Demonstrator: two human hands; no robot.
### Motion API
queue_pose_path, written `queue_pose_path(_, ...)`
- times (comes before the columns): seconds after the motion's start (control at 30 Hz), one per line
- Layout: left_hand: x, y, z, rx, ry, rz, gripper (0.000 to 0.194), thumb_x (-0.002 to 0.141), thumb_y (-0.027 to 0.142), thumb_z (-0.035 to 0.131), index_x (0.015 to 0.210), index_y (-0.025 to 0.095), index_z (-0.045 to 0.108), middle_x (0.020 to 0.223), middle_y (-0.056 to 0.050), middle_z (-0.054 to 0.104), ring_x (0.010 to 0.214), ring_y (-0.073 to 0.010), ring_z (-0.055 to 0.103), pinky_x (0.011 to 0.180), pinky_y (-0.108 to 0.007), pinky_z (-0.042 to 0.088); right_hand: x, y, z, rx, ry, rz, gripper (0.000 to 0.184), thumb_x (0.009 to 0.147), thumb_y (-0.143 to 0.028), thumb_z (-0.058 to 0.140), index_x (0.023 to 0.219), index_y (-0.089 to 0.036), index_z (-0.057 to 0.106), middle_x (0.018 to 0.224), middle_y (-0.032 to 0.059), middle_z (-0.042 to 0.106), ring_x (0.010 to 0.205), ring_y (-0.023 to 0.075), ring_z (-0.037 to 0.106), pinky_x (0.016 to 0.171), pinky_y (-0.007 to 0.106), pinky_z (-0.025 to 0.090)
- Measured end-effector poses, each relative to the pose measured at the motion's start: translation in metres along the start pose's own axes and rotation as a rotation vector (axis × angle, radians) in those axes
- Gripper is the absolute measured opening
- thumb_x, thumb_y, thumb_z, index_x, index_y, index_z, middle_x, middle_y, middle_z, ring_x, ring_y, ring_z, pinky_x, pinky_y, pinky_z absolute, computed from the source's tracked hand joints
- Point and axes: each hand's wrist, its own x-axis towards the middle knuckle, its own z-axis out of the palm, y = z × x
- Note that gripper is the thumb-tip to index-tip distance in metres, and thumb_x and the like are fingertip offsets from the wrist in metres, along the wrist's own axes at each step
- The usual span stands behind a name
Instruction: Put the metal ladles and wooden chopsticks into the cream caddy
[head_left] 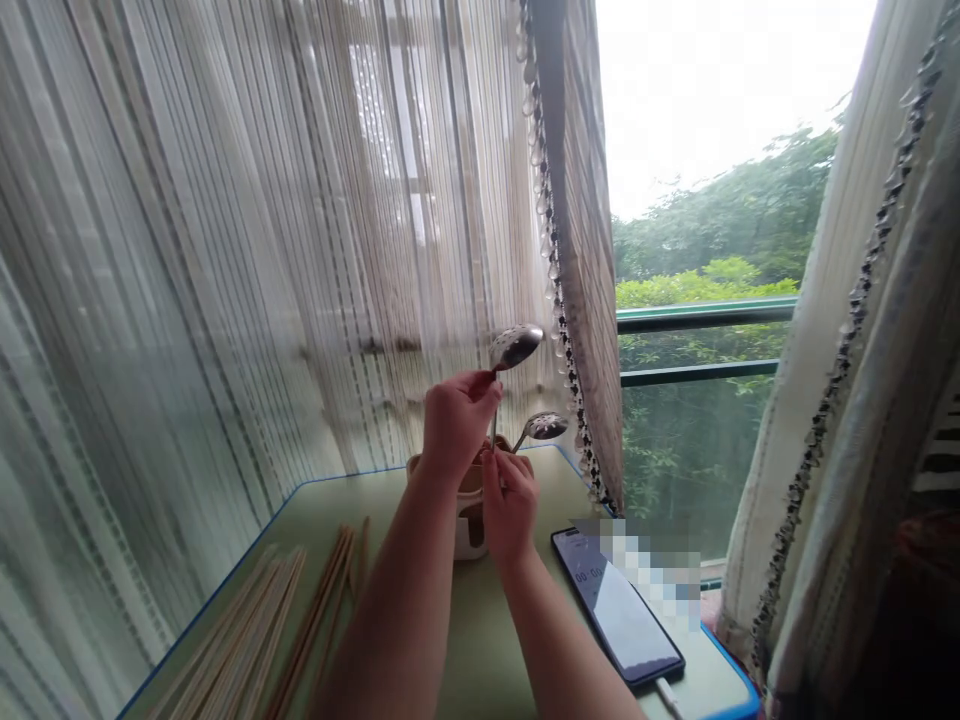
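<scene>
My left hand [454,422] holds a metal spoon [514,346] by its handle, bowl raised above a small tan and white cutlery holder [471,520] on a pale green table [487,640]. My right hand [508,505] is just below it, fingers pinched on the handle of a second metal spoon [543,427] whose bowl points up and right over the holder. Both spoon handles run down toward the holder's mouth, mostly hidden behind my hands.
Several wooden chopsticks [277,625] lie on the table at the left. A black smartphone [616,605] with a cable plugged in lies at the right near the table's blue edge. Sheer curtains [300,230] hang close behind, and a window with a railing [705,315] is at the right.
</scene>
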Motion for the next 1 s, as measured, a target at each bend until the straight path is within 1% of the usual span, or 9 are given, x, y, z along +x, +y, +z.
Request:
queue_pose_path(0.07, -0.001, 0.001, 0.002, -0.044, -0.024, 0.006, 0.026, 0.071, 0.033, 0.064, 0.087, 0.014, 0.069, 0.077, -0.007, 0.071, 0.073, -0.0187, 0.068, 0.069, -0.031, 0.055, 0.004, 0.002, 0.000, 0.073, -0.017, 0.054, 0.024, 0.088, -0.027, 0.047, 0.093, -0.020, 0.069, 0.085, 0.0051, 0.067, 0.082, 0.0168, 0.057, 0.077, 0.031, 0.046)
queue_pose_path(0.13, -0.003, 0.000, 0.001, -0.104, 0.014, 0.004, 0.026, 0.072, 0.033, 0.063, 0.088, 0.014, 0.069, 0.077, -0.007, 0.072, 0.072, -0.0181, 0.068, 0.069, -0.031, 0.056, 0.006, 0.004, 0.000, 0.113, -0.029, 0.075, 0.023, 0.087, -0.029, 0.049, 0.095, -0.021, 0.069, 0.087, 0.0053, 0.067, 0.085, 0.0170, 0.058, 0.078, 0.031, 0.047)
queue_pose_path(0.2, -0.004, -0.003, 0.001, -0.180, 0.056, -0.001, 0.025, 0.072, 0.032, 0.062, 0.088, 0.013, 0.068, 0.077, -0.006, 0.071, 0.070, -0.0175, 0.068, 0.069, -0.032, 0.056, 0.007, 0.006, 0.000, 0.123, -0.012, 0.088, 0.024, 0.084, -0.030, 0.053, 0.099, -0.020, 0.069, 0.091, 0.0063, 0.067, 0.089, 0.0177, 0.058, 0.081, 0.032, 0.047)
queue_pose_path(0.23, -0.003, -0.004, 0.000, -0.216, 0.057, -0.006, 0.025, 0.072, 0.031, 0.063, 0.088, 0.013, 0.068, 0.077, -0.006, 0.071, 0.070, -0.0173, 0.068, 0.069, -0.032, 0.056, 0.008, 0.007, 0.000, 0.124, -0.003, 0.102, 0.025, 0.084, -0.031, 0.054, 0.100, -0.020, 0.068, 0.093, 0.0068, 0.067, 0.089, 0.0179, 0.058, 0.081, 0.032, 0.047)
queue_pose_path(0.43, 0.005, -0.015, -0.002, -0.340, 0.000, -0.072, 0.024, 0.069, 0.029, 0.066, 0.084, 0.011, 0.068, 0.076, -0.007, 0.071, 0.070, -0.0170, 0.068, 0.072, -0.035, 0.056, 0.011, 0.018, -0.002, 0.124, -0.001, 0.218, 0.028, 0.080, -0.035, 0.058, 0.101, -0.020, 0.068, 0.095, 0.0068, 0.068, 0.087, 0.0181, 0.061, 0.080, 0.032, 0.048)
queue_pose_path(0.6, 0.010, -0.027, -0.002, -0.427, -0.036, -0.116, 0.026, 0.066, 0.029, 0.069, 0.084, 0.010, 0.068, 0.076, -0.008, 0.071, 0.069, -0.0166, 0.068, 0.074, -0.036, 0.056, 0.010, 0.029, 0.000, 0.084, -0.017, 0.205, 0.027, 0.081, -0.034, 0.057, 0.100, -0.019, 0.069, 0.097, 0.0066, 0.068, 0.091, 0.0181, 0.061, 0.084, 0.032, 0.046)
queue_pose_path(0.77, 0.011, -0.035, 0.000, -0.417, -0.017, -0.091, 0.028, 0.066, 0.031, 0.070, 0.085, 0.011, 0.067, 0.076, -0.007, 0.071, 0.070, -0.0161, 0.067, 0.074, -0.036, 0.056, 0.008, 0.032, 0.001, 0.048, -0.036, 0.165, 0.026, 0.082, -0.034, 0.056, 0.100, -0.020, 0.068, 0.097, 0.0062, 0.069, 0.092, 0.0178, 0.060, 0.085, 0.032, 0.046)
queue_pose_path(0.87, 0.011, -0.037, 0.003, -0.408, -0.007, -0.069, 0.027, 0.067, 0.031, 0.069, 0.086, 0.012, 0.067, 0.076, -0.007, 0.071, 0.068, -0.0154, 0.067, 0.073, -0.035, 0.056, 0.008, 0.033, 0.001, 0.027, -0.032, 0.154, 0.026, 0.082, -0.034, 0.056, 0.101, -0.020, 0.068, 0.096, 0.0061, 0.069, 0.091, 0.0179, 0.059, 0.084, 0.032, 0.046)
queue_pose_path(1.0, 0.009, -0.035, 0.007, -0.384, -0.030, -0.041, 0.026, 0.069, 0.031, 0.068, 0.086, 0.012, 0.067, 0.077, -0.007, 0.071, 0.071, -0.0159, 0.068, 0.075, -0.035, 0.055, 0.010, 0.033, -0.001, 0.014, 0.005, 0.173, 0.027, 0.081, -0.035, 0.056, 0.100, -0.020, 0.068, 0.093, 0.0058, 0.069, 0.086, 0.0175, 0.059, 0.080, 0.031, 0.046)
